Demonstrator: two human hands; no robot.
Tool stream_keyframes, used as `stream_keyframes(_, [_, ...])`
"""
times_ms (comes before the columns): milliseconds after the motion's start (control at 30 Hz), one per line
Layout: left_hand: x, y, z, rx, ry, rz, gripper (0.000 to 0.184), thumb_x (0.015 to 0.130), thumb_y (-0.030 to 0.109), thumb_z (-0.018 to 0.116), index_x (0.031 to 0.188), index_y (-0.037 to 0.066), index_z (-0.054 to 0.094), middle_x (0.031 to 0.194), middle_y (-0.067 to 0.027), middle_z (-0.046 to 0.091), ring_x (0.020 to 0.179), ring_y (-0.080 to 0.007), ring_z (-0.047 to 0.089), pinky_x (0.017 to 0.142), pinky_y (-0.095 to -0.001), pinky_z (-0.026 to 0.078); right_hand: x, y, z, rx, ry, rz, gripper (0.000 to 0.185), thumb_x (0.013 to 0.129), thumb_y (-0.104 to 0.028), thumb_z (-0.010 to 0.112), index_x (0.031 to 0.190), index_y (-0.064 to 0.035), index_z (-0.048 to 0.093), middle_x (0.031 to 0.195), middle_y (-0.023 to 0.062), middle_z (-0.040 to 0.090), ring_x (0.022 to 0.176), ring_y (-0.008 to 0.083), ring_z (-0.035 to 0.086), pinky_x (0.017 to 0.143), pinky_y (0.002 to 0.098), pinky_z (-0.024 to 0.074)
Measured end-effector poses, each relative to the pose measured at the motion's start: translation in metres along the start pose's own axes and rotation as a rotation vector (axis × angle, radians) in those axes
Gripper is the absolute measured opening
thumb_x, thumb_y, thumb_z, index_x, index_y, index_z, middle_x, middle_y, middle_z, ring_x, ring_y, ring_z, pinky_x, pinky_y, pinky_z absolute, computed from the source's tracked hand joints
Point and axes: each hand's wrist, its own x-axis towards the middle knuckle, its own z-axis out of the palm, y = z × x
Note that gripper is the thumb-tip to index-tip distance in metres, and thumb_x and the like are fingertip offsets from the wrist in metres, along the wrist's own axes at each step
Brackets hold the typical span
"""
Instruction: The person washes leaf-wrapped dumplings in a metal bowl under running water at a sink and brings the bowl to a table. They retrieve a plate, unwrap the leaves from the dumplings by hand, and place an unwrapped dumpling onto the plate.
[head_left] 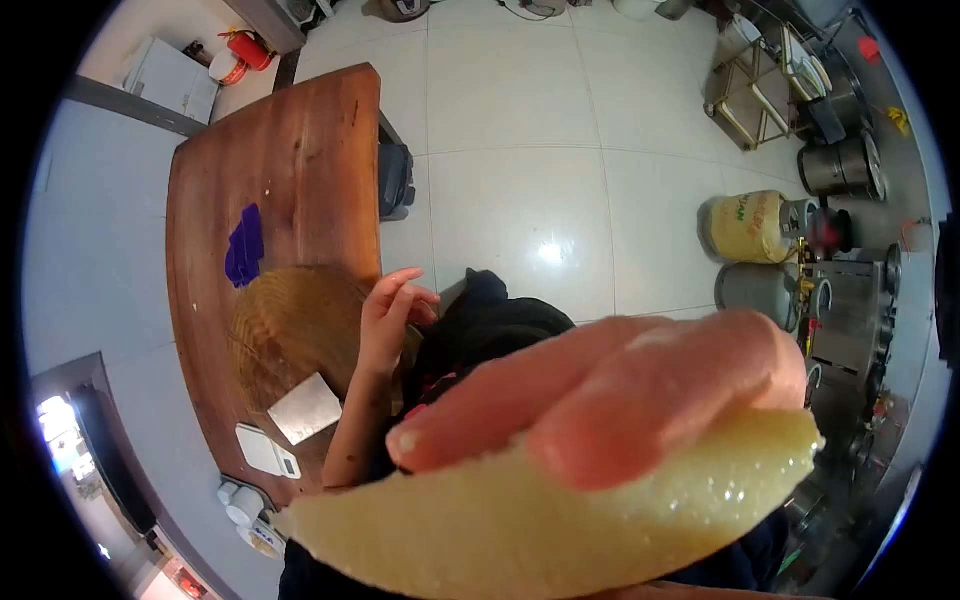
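A pale yellow slice (480,540), tapered at left, glistens wetly at right. It spans the lower foreground, slightly tilted.

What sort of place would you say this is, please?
Probably a kitchen: a wooden chopping block sits on the table, with a yellow gas cylinder and a metal pot across the floor.

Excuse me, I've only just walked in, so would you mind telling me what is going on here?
A person holds a pale yellow slice in the right hand, up close to the head camera, its surface glistening at one end. The left hand, fingers loosely bent, shows nothing in its grasp and is beside a round wooden block on the wooden table. A flat metal blade lies at the block's edge, with a white scale-like device close by.
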Motion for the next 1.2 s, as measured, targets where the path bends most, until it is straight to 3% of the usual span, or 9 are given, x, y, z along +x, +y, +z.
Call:
stream_keyframes(167, [0.043, 0.032, -0.005, -0.074, -0.061, -0.076, 0.025, 0.093, 0.014, 0.044, 0.113, 0.002, 0.052, 0.086, -0.0107, 0.064, 0.065, -0.0114, 0.059, 0.061, -0.0225, 0.048, 0.033, 0.005, -0.035, 0.092, 0.074, 0.133, 0.046, 0.091, -0.009, 0.046, 0.126, 0.0144, 0.027, 0.129, 0.0302, 0.036, 0.116, 0.034, 0.043, 0.096, 0.038, 0.036])
stream_keyframes(467, [0.081, 0.039, 0.0, -0.147, 0.199, -0.037, 0.026, 0.093, 0.013, 0.045, 0.114, -0.001, 0.05, 0.083, -0.0098, 0.063, 0.064, -0.0086, 0.058, 0.06, -0.0202, 0.048, 0.079, 0.0, -0.105, 0.176, 0.076, 0.204, 0.036, 0.091, -0.013, 0.048, 0.117, 0.0087, 0.033, 0.116, 0.0339, 0.042, 0.103, 0.0376, 0.05, 0.088, 0.0395, 0.0438])
stream_keyframes(767, [0.097, 0.05, 0.058, -0.319, 0.497, -0.001, 0.025, 0.093, 0.014, 0.046, 0.113, 0.001, 0.052, 0.083, -0.01, 0.064, 0.065, -0.0107, 0.058, 0.062, -0.0231, 0.049, 0.121, -0.03, -0.171, 0.28, 0.088, 0.317, 0.028, 0.091, -0.016, 0.049, 0.108, 0.003, 0.04, 0.104, 0.0377, 0.047, 0.089, 0.0412, 0.057, 0.08, 0.041, 0.0515])
stream_keyframes(833, [0.104, 0.011, 0.045, -0.485, 0.486, -0.141, 0.025, 0.093, 0.015, 0.046, 0.113, 0.001, 0.052, 0.084, -0.0102, 0.064, 0.065, -0.0111, 0.058, 0.063, -0.0236, 0.049, 0.127, -0.008, -0.207, 0.397, -0.087, 0.223, 0.039, 0.088, -0.012, 0.051, 0.121, 0.0007, 0.034, 0.12, 0.0316, 0.036, 0.105, 0.0397, 0.047, 0.088, 0.0418, 0.044])
stream_keyframes(900, [0.108, 0.01, 0.057, -0.302, 0.575, -0.154, 0.025, 0.093, 0.015, 0.046, 0.113, 0.001, 0.053, 0.085, -0.0104, 0.064, 0.066, -0.0114, 0.059, 0.063, -0.0237, 0.049, 0.132, 0.008, -0.236, 0.512, -0.249, 0.114, 0.054, 0.086, -0.008, 0.054, 0.133, -0.0015, 0.027, 0.136, 0.0255, 0.026, 0.121, 0.0381, 0.036, 0.097, 0.0426, 0.0366])
stream_keyframes(933, [0.109, 0.015, 0.069, -0.029, 0.663, -0.097, 0.025, 0.093, 0.015, 0.045, 0.114, 0.001, 0.053, 0.085, -0.0104, 0.064, 0.066, -0.0115, 0.059, 0.063, -0.0236, 0.049, 0.139, 0.009, -0.247, 0.511, -0.217, 0.174, 0.059, 0.084, -0.008, 0.054, 0.134, -0.0002, 0.024, 0.134, 0.0266, 0.029, 0.119, 0.04, 0.038, 0.095, 0.0436, 0.0388])
stream_keyframes(967, [0.111, 0.038, 0.077, -0.104, 0.602, -0.032, 0.026, 0.093, 0.015, 0.045, 0.114, 0.001, 0.053, 0.085, -0.0102, 0.064, 0.067, -0.0113, 0.059, 0.064, -0.0238, 0.049, 0.143, -0.001, -0.259, 0.434, -0.043, 0.428, 0.064, 0.082, -0.007, 0.054, 0.136, 0.0011, 0.02, 0.132, 0.0277, 0.033, 0.117, 0.0418, 0.041, 0.094, 0.0445, 0.041])
stream_keyframes(1067, [0.128, 0.081, 0.09, -0.19, 0.504, 0.036, 0.026, 0.093, 0.014, 0.045, 0.114, 0.0, 0.053, 0.087, -0.0092, 0.064, 0.072, -0.0111, 0.059, 0.068, -0.0245, 0.048, 0.141, 0.01, -0.306, 0.517, 0.147, 0.711, 0.069, 0.08, -0.001, 0.05, 0.14, 0.0022, 0.014, 0.13, 0.029, 0.037, 0.118, 0.0439, 0.042, 0.094, 0.0465, 0.0431])
stream_keyframes(1200, [0.162, 0.124, 0.103, -0.081, 0.364, 0.113, 0.029, 0.093, 0.009, 0.045, 0.119, -0.001, 0.05, 0.099, -0.0118, 0.062, 0.085, -0.0148, 0.06, 0.078, -0.0264, 0.048, 0.116, 0.028, -0.357, 0.611, 0.323, 0.651, 0.063, 0.078, 0.005, 0.04, 0.138, 0.0006, 0.023, 0.132, 0.0265, 0.036, 0.122, 0.0411, 0.038, 0.1, 0.0467, 0.0368])
